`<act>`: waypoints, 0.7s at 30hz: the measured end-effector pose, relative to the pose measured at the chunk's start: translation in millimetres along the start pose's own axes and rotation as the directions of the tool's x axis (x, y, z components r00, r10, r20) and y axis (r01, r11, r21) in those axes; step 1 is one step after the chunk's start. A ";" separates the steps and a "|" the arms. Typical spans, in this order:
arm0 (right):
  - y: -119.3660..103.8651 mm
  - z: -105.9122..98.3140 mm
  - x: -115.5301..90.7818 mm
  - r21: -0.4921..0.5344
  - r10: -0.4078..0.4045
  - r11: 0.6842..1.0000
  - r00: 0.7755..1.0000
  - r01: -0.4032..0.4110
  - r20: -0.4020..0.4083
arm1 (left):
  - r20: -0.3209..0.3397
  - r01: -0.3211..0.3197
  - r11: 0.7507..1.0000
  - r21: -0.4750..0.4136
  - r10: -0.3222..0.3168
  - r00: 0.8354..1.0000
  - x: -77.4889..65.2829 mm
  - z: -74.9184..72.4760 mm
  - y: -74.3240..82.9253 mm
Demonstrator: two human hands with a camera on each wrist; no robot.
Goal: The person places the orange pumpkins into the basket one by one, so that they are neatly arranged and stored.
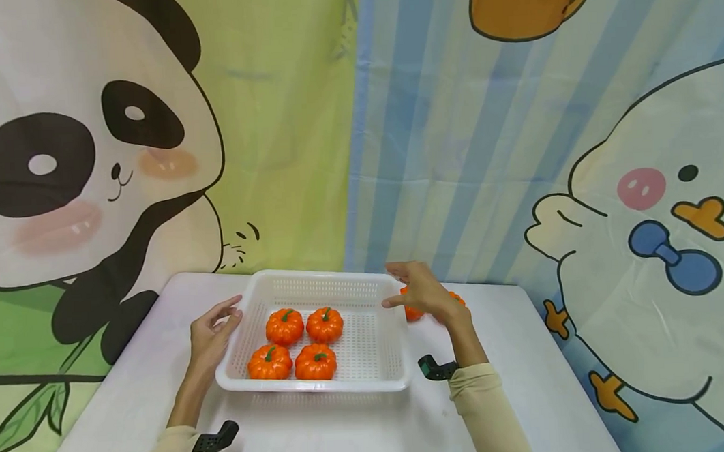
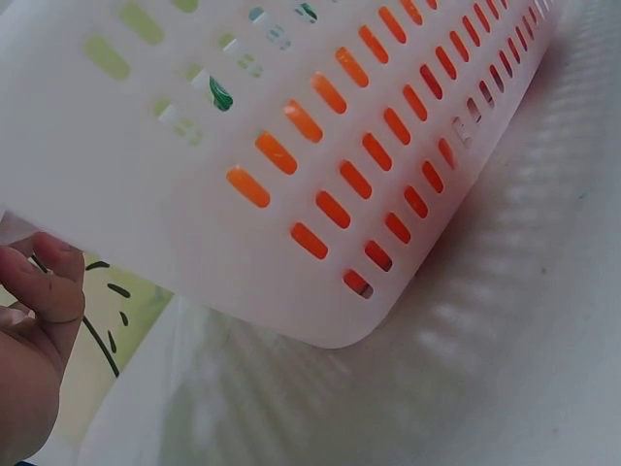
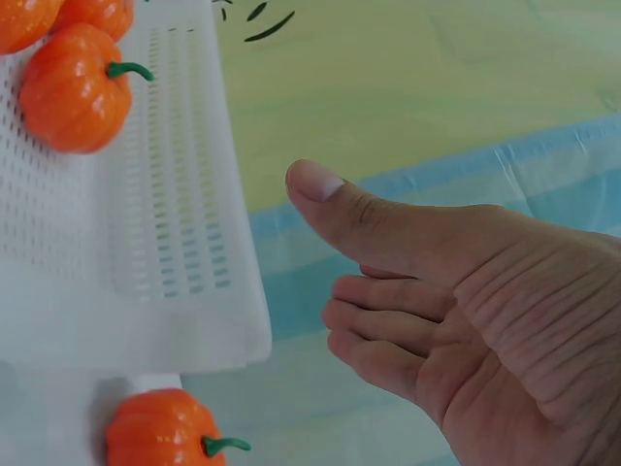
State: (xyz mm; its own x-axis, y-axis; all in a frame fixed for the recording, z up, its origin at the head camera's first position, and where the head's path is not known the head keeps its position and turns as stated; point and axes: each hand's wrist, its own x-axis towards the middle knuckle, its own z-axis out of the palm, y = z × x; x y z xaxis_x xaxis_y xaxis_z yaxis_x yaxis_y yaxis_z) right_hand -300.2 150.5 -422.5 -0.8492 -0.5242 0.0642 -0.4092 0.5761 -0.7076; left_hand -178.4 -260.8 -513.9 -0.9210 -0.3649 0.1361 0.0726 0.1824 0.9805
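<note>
A white plastic basket (image 1: 370,335) with slotted walls holds several orange toy pumpkins (image 1: 285,326) with green stems, grouped towards its left side. My left hand (image 1: 210,333) is at the basket's left wall, fingertips right at the rim. In the left wrist view, its loosely bent fingers (image 2: 44,282) show beside the rim. On the other side, my right hand (image 1: 423,294) is at the right rim, thumb and fingers spread apart with nothing between them. Partly hidden behind that hand, more orange pumpkins (image 1: 413,313) lie outside the basket; one pumpkin (image 3: 165,427) shows below the basket's corner in the right wrist view.
The basket stands on a white-covered table (image 1: 324,433). Behind the table hang printed curtains (image 1: 291,154), with a panda on the left and a white bird on the right. A small black device (image 1: 216,439) is worn at each wrist.
</note>
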 end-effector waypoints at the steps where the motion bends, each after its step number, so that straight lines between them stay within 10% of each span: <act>1: 1.7 -2.2 -1.3 0.009 0.008 1.000 1.000 -0.008 -0.003 | -0.002 -0.006 1.000 0.002 0.006 1.000 2.2 0.0 -4.9; 5: 9.1 -10.1 -5.0 -0.010 0.013 1.000 0.999 -0.013 -0.030 | -0.012 -0.030 1.000 0.006 0.030 0.999 9.4 0.3 -22.9; 21: 60.5 -30.8 -28.1 -0.100 0.093 0.989 0.986 -0.108 -0.141 | -0.007 -0.006 1.000 0.001 0.006 1.000 6.1 0.5 -10.7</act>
State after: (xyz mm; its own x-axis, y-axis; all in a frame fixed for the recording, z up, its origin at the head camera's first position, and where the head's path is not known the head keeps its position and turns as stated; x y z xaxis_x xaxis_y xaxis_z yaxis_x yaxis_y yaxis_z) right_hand -311.5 219.4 -445.4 -0.9221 -0.3746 0.0970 -0.3468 0.6891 -0.6363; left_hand -185.0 -264.5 -523.6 -0.9179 -0.3703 0.1427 0.0776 0.1852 0.9796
